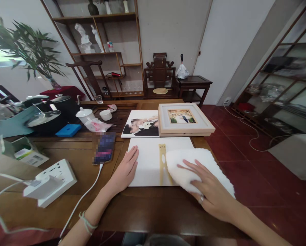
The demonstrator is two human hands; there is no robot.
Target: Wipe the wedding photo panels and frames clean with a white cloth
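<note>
A white panel (pixel 145 164) lies flat on the table in front of me, with a pale yellow forked strip (pixel 162 157) along its middle. My left hand (pixel 126 171) rests open on the panel's left edge, fingers together and stretched out. Under my right hand (pixel 206 186) is a fluffy white cloth (pixel 183 164), which covers the panel's right part and hangs past it. The fingers of that hand are spread and partly bent over the cloth, and one wears a ring. Behind the panel lie a photo print (pixel 142 126) and a light wooden picture frame (pixel 204 127), which sits on another.
To the left are a phone (pixel 104 148) on a charging cable, a white power strip (pixel 58 181), a blue box (pixel 68 130), an opened carton (pixel 31 157) and a lidded pan (pixel 46 119). White cups (pixel 106 114) stand farther back. The table's right edge drops to a red floor.
</note>
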